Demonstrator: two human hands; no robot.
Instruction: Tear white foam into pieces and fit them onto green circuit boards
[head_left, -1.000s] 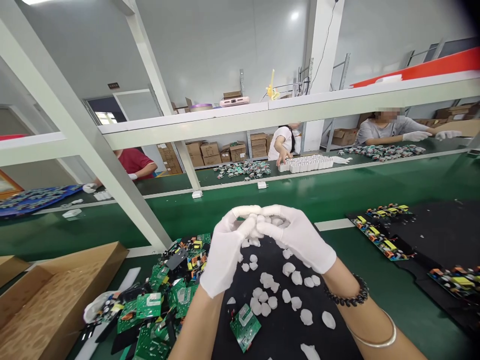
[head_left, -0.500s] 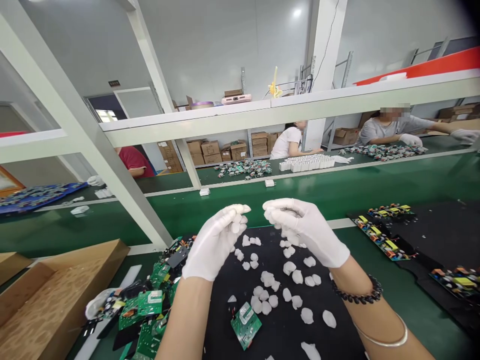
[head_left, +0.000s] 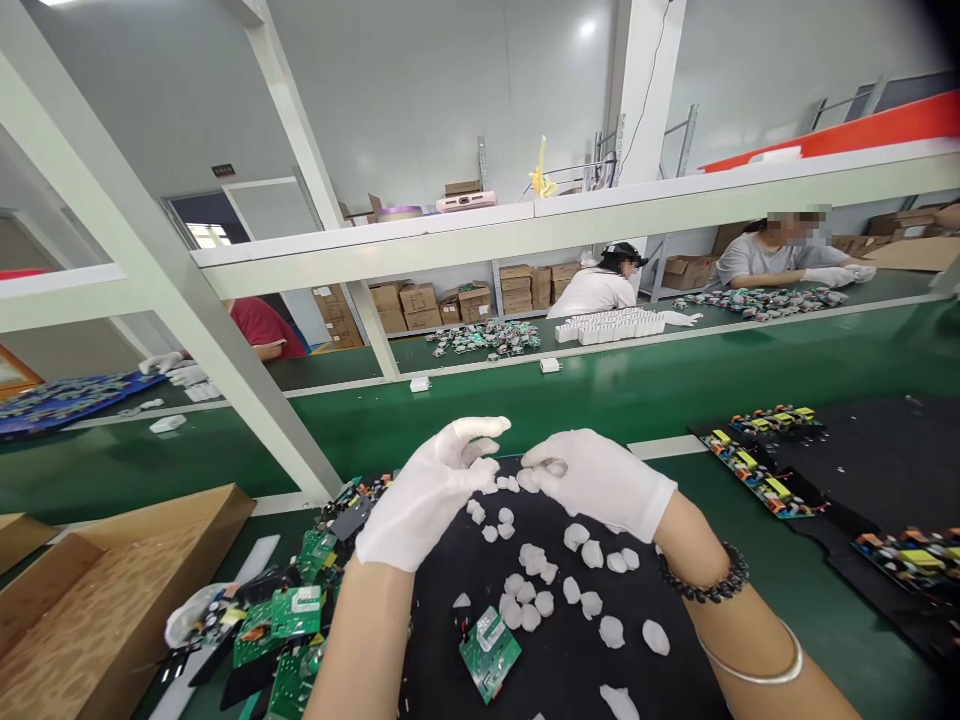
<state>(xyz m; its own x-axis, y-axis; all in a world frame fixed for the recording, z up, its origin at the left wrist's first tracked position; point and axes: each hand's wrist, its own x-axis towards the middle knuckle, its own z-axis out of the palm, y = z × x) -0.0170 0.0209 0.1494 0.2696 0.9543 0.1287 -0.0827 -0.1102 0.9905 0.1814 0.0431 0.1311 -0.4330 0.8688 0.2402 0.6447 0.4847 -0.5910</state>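
My left hand (head_left: 424, 492), in a white glove, is held above the far end of the black mat (head_left: 442, 675). Its thumb and fingers are curved and apart; whether the white shape at its lower fingertips is a lump or the glove is unclear. Facing it, my gloved right hand (head_left: 592, 480) has its fingers closed around a soft-looking white lump (head_left: 555, 467). Several similar white lumps (head_left: 532, 558) lie scattered and clustered on the mat below. A green circuit board (head_left: 490, 652) rests near the mat's front, beside a small white scrap (head_left: 462, 601).
Circuit boards (head_left: 296, 612) are piled left of the mat, beside an open cardboard box (head_left: 202, 520). Assembled boards (head_left: 750, 470) stand on a black sheet at right. A white frame post (head_left: 247, 380) rises at left. Co-workers sit beyond the green conveyor (head_left: 480, 405).
My right hand has lowered and moved slightly left toward the far lumps. My left hand's fingers have spread wider. The white adapters on the conveyor have shifted slightly right.
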